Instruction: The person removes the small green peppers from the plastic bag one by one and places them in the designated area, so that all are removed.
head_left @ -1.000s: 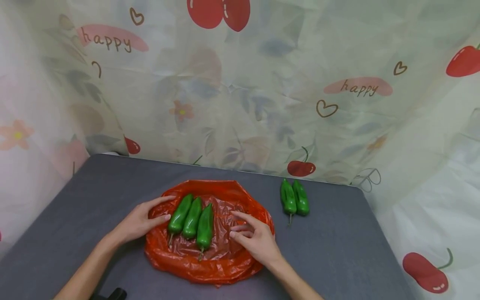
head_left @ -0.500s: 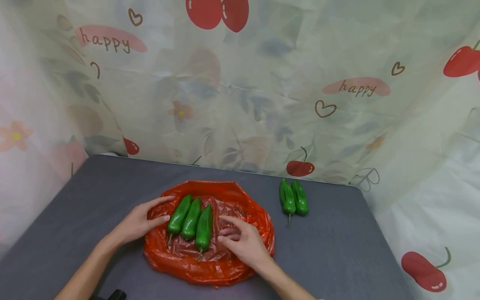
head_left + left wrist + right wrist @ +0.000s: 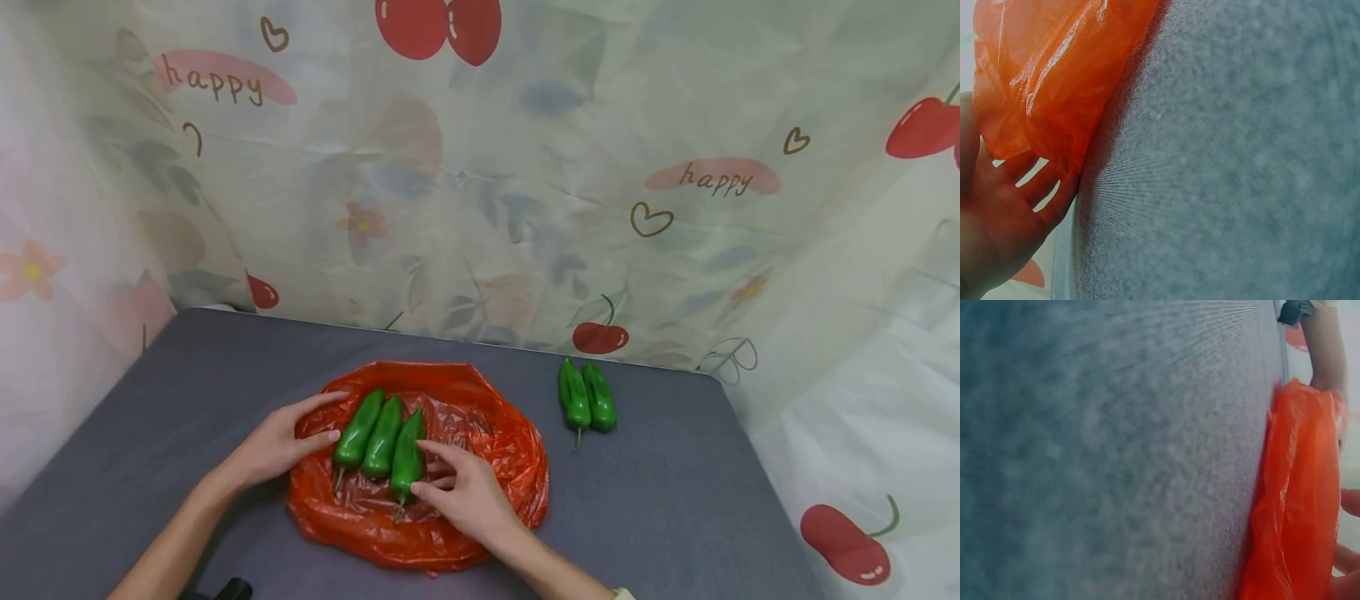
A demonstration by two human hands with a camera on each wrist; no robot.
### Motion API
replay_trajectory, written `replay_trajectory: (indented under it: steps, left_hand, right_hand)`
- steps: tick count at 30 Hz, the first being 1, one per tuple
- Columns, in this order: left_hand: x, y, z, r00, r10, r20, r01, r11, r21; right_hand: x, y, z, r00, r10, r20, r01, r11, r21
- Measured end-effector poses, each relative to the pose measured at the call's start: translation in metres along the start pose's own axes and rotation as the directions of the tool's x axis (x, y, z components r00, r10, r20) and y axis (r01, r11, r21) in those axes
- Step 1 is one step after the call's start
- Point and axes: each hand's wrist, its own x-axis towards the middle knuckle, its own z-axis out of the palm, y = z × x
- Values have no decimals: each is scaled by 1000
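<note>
A red plastic bag [image 3: 405,542] lies spread open on the table, its rim rolled into a ring. Inside, three green peppers lie side by side: a left one [image 3: 360,432], a middle one [image 3: 384,440] and a right one [image 3: 407,458]. My left hand [image 3: 281,442] holds the bag's left rim, thumb over the edge; in the left wrist view the bag hides its fingertips. Over the bag's right half, my right hand [image 3: 472,496] reaches in, with index finger and thumb at the right pepper's side and no grip around it.
Two more green peppers [image 3: 574,396] lie together on the grey table [image 3: 660,475], right of the bag. Behind the table hangs a patterned cloth [image 3: 465,208]. A black object [image 3: 235,589] shows at the bottom edge, near my left forearm.
My right hand has moved left across the bag, from its right side up to the right pepper. The left hand, bag and peppers stay in place.
</note>
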Motion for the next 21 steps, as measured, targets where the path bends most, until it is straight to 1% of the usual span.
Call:
replay_trajectory:
  steps: [9,12,17,21]
  left_hand:
    - [2,-3,2,1000,-5,7,5,1000,-29]
    - [2,-2,1,1000,-1,4,1,1000,-19]
    - [1,0,1,1000,5,-3,-5,1000,-7]
    - [0,-1,1,1000,-5,0,5,1000,-5]
  right_hand:
    - [6,0,4,1000,3,29,-1,997,-79]
    - [8,-1,5,999,0,41,4,994,-111]
    - [12,0,7,999,-29,32,35,979,-201]
    - [13,1,9,998,-56,16,58,962,-267]
